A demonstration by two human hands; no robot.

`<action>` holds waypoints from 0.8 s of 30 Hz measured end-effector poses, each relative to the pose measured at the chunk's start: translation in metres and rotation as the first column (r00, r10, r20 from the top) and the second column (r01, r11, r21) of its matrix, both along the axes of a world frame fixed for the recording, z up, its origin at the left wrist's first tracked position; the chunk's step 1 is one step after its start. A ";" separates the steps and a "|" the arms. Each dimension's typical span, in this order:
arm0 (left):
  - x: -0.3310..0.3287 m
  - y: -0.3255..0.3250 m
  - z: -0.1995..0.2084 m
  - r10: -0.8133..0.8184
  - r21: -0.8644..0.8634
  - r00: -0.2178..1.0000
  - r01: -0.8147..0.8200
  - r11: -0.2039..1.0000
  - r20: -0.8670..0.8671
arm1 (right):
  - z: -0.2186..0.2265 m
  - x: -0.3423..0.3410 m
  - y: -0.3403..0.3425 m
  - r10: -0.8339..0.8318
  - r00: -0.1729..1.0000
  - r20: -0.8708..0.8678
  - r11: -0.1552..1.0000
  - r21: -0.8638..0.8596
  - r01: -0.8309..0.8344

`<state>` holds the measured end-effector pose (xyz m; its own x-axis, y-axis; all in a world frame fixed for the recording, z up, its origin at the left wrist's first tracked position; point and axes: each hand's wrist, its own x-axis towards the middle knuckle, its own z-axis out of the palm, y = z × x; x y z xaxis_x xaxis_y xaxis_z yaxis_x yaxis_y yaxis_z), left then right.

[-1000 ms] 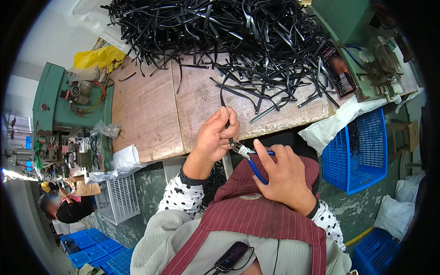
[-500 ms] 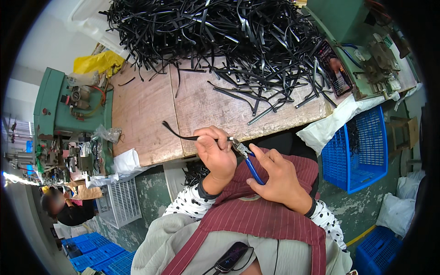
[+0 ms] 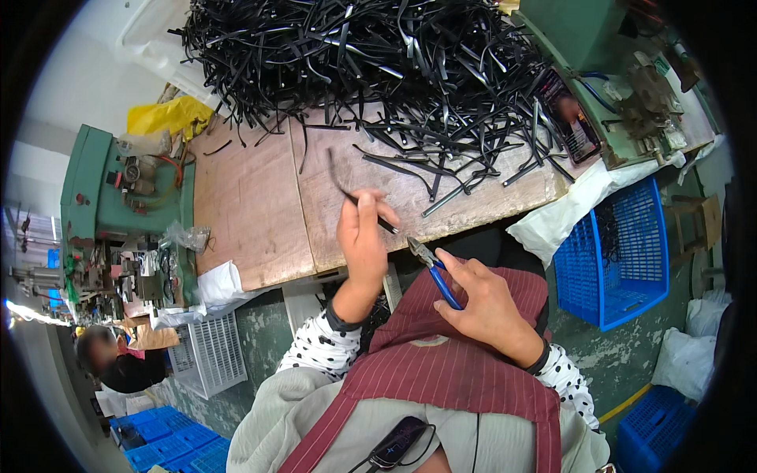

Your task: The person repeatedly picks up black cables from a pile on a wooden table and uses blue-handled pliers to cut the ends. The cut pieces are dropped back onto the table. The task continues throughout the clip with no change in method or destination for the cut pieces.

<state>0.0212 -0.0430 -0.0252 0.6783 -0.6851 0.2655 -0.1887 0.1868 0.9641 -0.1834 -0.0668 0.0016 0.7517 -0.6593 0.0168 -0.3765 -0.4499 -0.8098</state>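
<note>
My left hand (image 3: 364, 240) pinches a black eyeglass temple (image 3: 341, 185) between thumb and fingers, above the table's front edge. Its curved end points up and away; the straight end comes out to the right of my fingers. In my right hand (image 3: 493, 311) are blue-handled cutting pliers (image 3: 441, 284), the jaws tipped up toward the temple's near end. A small gap separates jaws and temple. Beyond both hands, a large heap of black temples (image 3: 355, 63) covers the far table, with several loose ones (image 3: 441, 201) strewn along its near side.
Green machines flank the wooden table (image 3: 252, 205), one at the left (image 3: 95, 177) and one at the right (image 3: 564, 35). A blue crate (image 3: 611, 268) stands below on the right, a white crate (image 3: 209, 355) on the left. Another person (image 3: 130, 366) sits at the far left.
My left hand has turned and drawn the temple away from the pliers, its curved end swinging upward. The pliers have shifted slightly down and right, and no longer meet the temple's end.
</note>
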 end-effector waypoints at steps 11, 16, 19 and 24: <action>0.073 -0.075 -0.023 -0.215 0.318 0.542 -0.104 0.942 0.812 | -0.006 -0.003 0.005 0.002 0.999 -0.041 1.000 -0.025 -0.003; 0.065 -0.061 -0.021 -0.070 0.220 0.852 -0.054 0.974 0.518 | -0.004 -0.004 0.004 -0.026 0.998 -0.050 0.998 -0.056 0.024; 0.057 -0.043 -0.022 -0.035 0.080 0.997 0.030 0.996 0.072 | -0.007 -0.004 0.003 -0.036 0.999 -0.039 0.998 -0.058 0.034; 0.030 -0.006 0.012 -0.159 -0.025 0.851 0.170 0.985 -0.500 | -0.001 0.000 0.001 -0.041 0.999 -0.008 0.994 -0.102 0.040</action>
